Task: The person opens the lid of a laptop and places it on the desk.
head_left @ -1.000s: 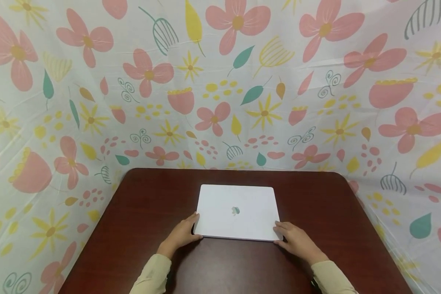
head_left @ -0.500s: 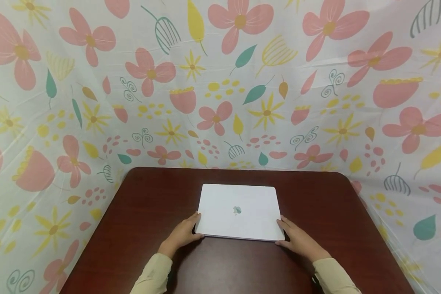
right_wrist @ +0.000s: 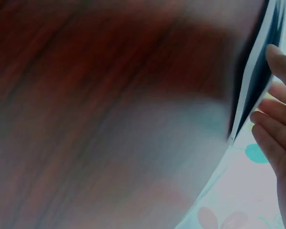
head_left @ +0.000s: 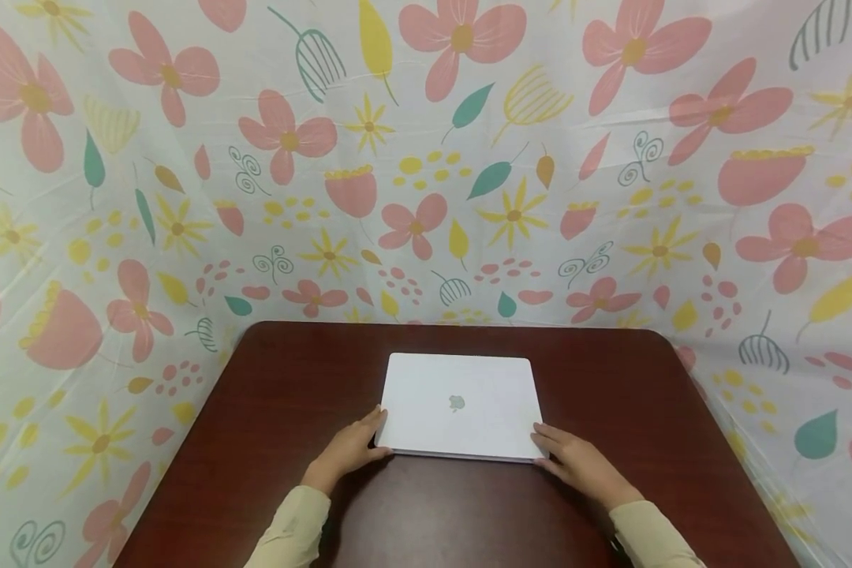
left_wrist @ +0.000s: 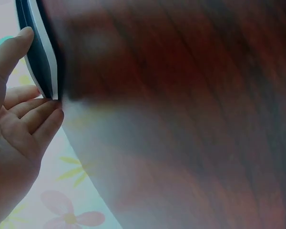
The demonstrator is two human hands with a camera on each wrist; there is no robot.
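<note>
A silver laptop (head_left: 426, 394) with an apple logo on its lid lies on the dark wooden table (head_left: 312, 371). At its near left corner my left hand (head_left: 349, 448) holds it, thumb at the front edge and fingers along the side. My right hand (head_left: 581, 464) grips the near right corner in the same way. In the left wrist view, a dark band runs between the thin lid edge and the pale base edge of the laptop (left_wrist: 52, 67), with the thumb over that band. The right wrist view has a similar dark band along the laptop (right_wrist: 250, 78), beside the thumb.
A white curtain (head_left: 426, 166) printed with pink and yellow flowers hangs behind the table and along both sides. The table's far corners are rounded, and bare wood surrounds the laptop.
The right fingers have shifted slightly at the laptop's right side, from outside the edge onto it. A slightly thicker strip shows along the front edge. The left hand has barely moved.
</note>
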